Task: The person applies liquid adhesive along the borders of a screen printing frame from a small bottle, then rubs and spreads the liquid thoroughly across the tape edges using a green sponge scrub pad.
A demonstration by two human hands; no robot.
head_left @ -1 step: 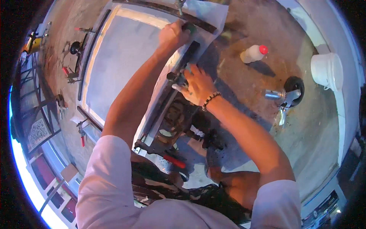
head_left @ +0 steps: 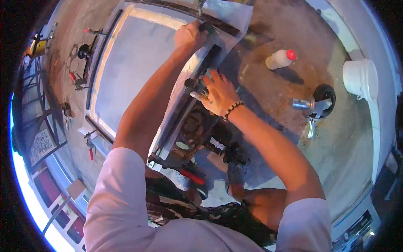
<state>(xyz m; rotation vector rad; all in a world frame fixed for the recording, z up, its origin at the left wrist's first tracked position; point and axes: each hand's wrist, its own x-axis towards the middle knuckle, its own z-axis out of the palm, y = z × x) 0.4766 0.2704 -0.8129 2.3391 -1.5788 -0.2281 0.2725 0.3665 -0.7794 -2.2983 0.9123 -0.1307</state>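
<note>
The head view looks from the wearer's own head, upright, facing steeply down and forward — so near the body that the shirt (head_left: 197,236) fills the middle of the lower edge. The left hand (head_left: 190,38) and right hand (head_left: 220,95) sit above centre, farther from the lens, with the pale framed panel (head_left: 134,63) ahead and leftward. Toward the rim straight edges bend — the wide fisheye leaves black corners.

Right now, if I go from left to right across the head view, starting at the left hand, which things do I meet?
Left hand, right hand, red-capped bottle, black wheel, white bucket.
</note>
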